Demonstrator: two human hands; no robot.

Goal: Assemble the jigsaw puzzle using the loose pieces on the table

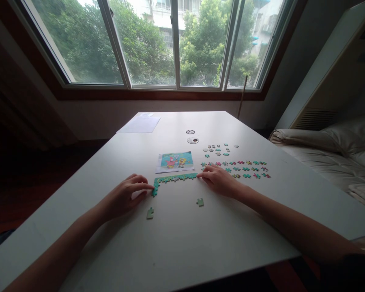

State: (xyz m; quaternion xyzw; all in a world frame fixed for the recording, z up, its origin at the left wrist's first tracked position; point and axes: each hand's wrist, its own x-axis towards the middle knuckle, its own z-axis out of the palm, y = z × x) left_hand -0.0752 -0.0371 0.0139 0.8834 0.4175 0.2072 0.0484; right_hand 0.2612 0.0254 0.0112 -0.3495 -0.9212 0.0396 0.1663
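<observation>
A corner-shaped run of joined jigsaw pieces [175, 178] lies on the white table, with a top row and a short left side. My left hand [130, 191] rests beside that left side, its index finger stretched out and touching the edge. At the right end of the top row, my right hand [217, 179] reaches in with a fingertip on the last piece; its other fingers are partly hidden. Two loose jigsaw pieces lie nearer me, one green piece [150, 213] at left and another green piece [200, 202] at right. Above the strip sits a printed reference picture [176, 161] with cartoon figures.
Rows of loose jigsaw pieces [246, 169] spread beyond and right of my right hand, with a smaller group [218, 153] farther back. Two round flat items [192, 140] and a white paper sheet [140, 124] lie toward the far end. A couch [310, 150] stands at right.
</observation>
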